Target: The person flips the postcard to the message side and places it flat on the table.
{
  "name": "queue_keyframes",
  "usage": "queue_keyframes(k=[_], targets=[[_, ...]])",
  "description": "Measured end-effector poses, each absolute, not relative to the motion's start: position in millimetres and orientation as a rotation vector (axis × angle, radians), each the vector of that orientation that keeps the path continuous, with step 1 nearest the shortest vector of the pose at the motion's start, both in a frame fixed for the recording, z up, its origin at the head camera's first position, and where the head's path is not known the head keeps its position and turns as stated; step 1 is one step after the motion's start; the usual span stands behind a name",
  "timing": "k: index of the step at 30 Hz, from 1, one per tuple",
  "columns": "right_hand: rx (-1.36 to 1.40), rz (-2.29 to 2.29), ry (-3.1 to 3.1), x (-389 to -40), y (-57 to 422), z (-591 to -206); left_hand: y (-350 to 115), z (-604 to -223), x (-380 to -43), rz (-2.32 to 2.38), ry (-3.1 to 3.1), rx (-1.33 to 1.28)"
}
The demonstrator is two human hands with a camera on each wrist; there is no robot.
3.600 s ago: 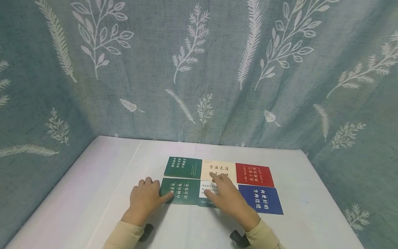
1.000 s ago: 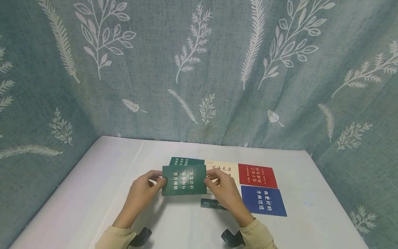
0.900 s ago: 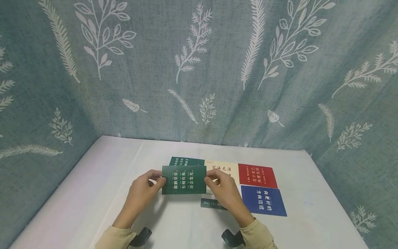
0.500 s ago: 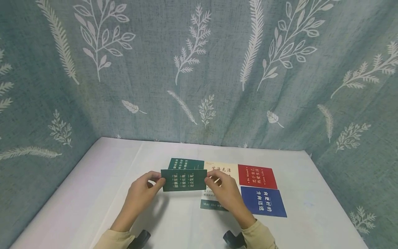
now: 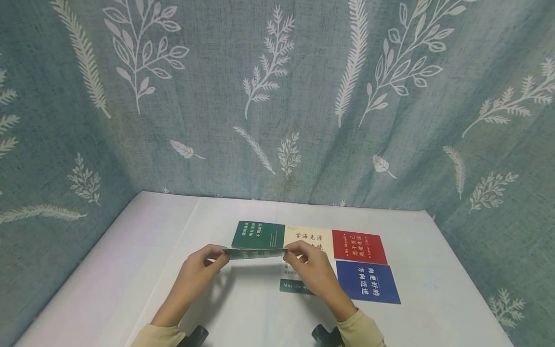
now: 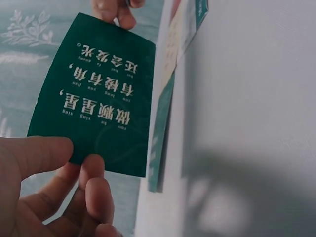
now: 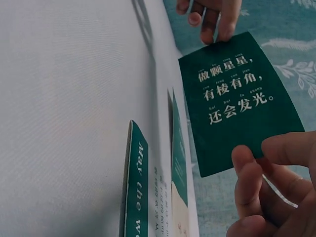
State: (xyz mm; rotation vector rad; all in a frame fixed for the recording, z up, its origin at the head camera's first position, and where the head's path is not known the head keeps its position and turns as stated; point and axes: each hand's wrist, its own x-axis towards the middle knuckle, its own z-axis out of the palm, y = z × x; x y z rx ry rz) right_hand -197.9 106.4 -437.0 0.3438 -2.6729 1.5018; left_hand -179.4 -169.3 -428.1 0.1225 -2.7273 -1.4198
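Observation:
A dark green card (image 6: 98, 94) with white Chinese lettering is held above the table between both hands. In the head view it is tilted nearly edge-on, a thin strip. My left hand (image 5: 197, 270) pinches its left end between thumb and fingers. At the opposite end, my right hand (image 5: 314, 270) pinches it the same way, as the right wrist view also shows, where the card (image 7: 237, 98) bows slightly. Behind it on the table lies another green card (image 5: 258, 235). Below the right hand, a white-and-green card (image 5: 292, 285) is partly covered.
A cream card (image 5: 321, 236), a red card (image 5: 360, 246) and a blue card (image 5: 368, 282) lie close together on the white table (image 5: 165, 231). A teal curtain (image 5: 277, 106) with white leaf prints hangs behind and at both sides.
Earlier the green card lay on the table under my left hand's fingers. Both hands lifted it, and over the last second it tipped from face-on to nearly edge-on, uncovering the green card behind.

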Motion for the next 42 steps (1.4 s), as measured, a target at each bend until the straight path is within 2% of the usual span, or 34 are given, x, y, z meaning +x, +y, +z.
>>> queue_keyframes(k=[28, 33, 42], targets=[[0.341, 1.505, -2.704, -197.0, 109.9, -442.3, -170.4, -435.9, -176.1, -1.413, -2.705, 0.063], [0.361, 1.501, -2.675, -194.7, 107.3, -443.9, -166.4, -434.9, -175.3, -1.299, -2.704, 0.1], [0.243, 1.58, -2.64, -191.5, 99.7, -444.3, -160.8, -435.4, -175.7, -1.055, -2.663, 0.095]])
